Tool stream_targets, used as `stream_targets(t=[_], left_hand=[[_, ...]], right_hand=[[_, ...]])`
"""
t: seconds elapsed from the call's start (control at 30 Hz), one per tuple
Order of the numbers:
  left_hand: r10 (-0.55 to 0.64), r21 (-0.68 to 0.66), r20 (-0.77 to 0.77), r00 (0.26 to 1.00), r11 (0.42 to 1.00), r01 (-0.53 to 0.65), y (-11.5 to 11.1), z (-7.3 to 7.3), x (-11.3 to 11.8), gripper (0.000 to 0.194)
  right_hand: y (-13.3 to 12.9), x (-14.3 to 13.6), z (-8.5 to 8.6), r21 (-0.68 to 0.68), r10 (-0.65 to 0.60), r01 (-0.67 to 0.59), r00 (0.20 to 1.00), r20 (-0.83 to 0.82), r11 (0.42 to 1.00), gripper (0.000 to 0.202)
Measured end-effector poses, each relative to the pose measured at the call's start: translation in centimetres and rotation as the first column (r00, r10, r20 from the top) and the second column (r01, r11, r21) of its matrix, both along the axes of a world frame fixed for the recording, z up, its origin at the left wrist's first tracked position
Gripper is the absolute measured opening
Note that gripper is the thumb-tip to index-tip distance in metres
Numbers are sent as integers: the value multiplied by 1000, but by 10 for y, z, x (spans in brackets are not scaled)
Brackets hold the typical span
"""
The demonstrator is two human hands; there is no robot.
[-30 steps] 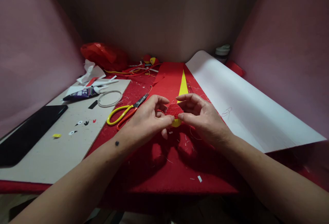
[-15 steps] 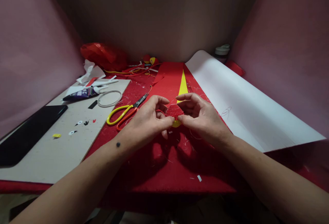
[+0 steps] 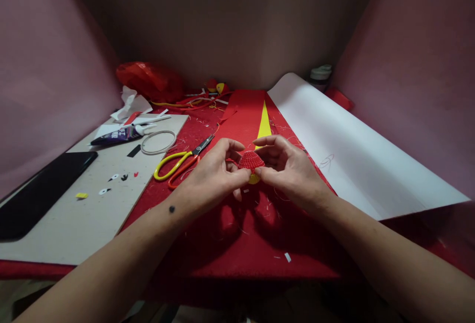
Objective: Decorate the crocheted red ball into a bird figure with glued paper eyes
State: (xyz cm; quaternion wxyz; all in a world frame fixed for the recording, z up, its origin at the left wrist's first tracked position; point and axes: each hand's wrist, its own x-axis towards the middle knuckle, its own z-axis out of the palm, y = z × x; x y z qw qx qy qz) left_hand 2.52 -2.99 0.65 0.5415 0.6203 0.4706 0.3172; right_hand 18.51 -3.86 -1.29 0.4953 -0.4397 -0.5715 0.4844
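Observation:
A small ridged red dome [image 3: 251, 160] with a yellow part [image 3: 254, 179] under it is held up over the red cloth. My left hand [image 3: 226, 169] grips its left side, thumb at the lower edge and fingers curled behind. On the right side, my right hand [image 3: 280, 162] pinches it with the thumb near the lower edge. Scissors [image 3: 192, 153] with one yellow and one orange handle lie just left of my left hand. Behind both hands is a red corrugated sheet [image 3: 241, 115] beside a yellow strip [image 3: 264, 122].
On the left, a pale board [image 3: 122, 214] bears a black phone-like slab [image 3: 44, 189], a glue tube [image 3: 118, 135], a ring [image 3: 158, 143] and paper bits. A white sheet [image 3: 352, 150] spans the right. A red bag [image 3: 148, 80] sits at the back left.
The red dome has tilted slightly between my fingers, and less of its yellow part shows. My hands have barely moved.

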Motion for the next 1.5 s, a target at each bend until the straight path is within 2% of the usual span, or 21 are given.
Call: stream_targets(t=[0.2, 0.7, 1.0, 1.27, 1.5], left_hand=[[9, -14, 16, 1000, 1000, -9, 0, 1, 1, 39], [15, -29, 46, 999, 999, -13, 3, -1, -1, 40], [4, -33, 44, 999, 999, -3, 4, -3, -1, 41], [9, -38, 40, 999, 999, -8, 4, -2, -1, 41], [0, -38, 66, 998, 999, 3, 3, -4, -2, 43]], right_hand=[[-1, 0, 0, 3, -25, 25, 1000, 11, 1000, 39], [-2, 4, 3, -10, 20, -20, 1000, 22, 1000, 35], [0, 3, 1, -48, 17, -19, 999, -45, 999, 38], [-2, 3, 3, -36, 14, -14, 1000, -9, 999, 34], [-1, 1, 1, -66, 0, -3, 999, -44, 998, 39]])
